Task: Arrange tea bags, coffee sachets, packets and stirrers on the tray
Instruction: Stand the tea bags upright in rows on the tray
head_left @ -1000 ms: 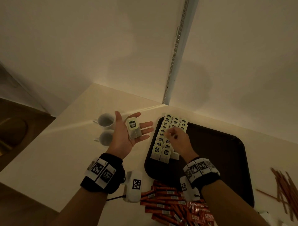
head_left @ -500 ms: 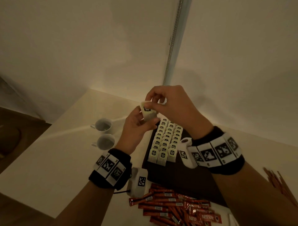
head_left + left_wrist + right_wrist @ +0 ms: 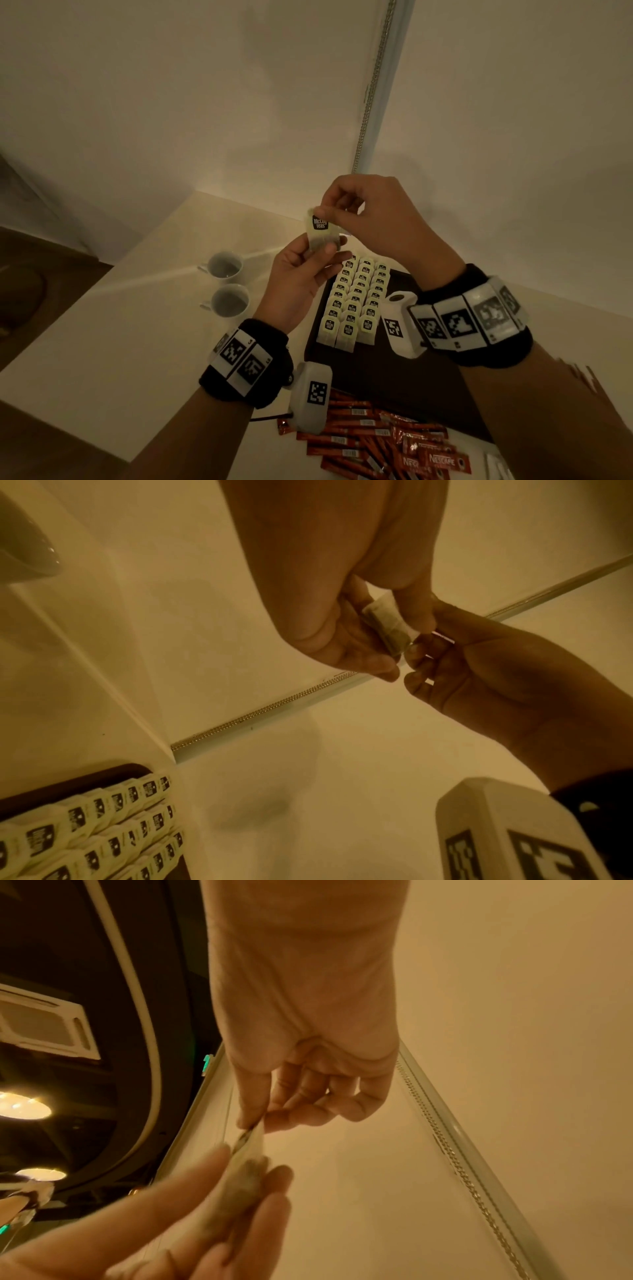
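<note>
Above the tray [image 3: 404, 370], both hands hold one tea bag [image 3: 322, 234] up in the air. The right hand [image 3: 376, 219] pinches its top edge with thumb and finger. The left hand [image 3: 298, 274] pinches its bottom part. Rows of tea bags [image 3: 354, 301] sit on the tray below.

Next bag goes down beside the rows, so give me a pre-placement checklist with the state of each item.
1. Tea bag held: ok, right hand pinches its top, left hand grips its lower part.
2. Label facing up like the rows: ok.
3. Rows tidy: ok, three even columns.
4. Free space on tray right of rows: ok.
5. More than one bag in hand: cannot tell.
6. Sachets off the tray: ok, they lie on the counter.
</note>
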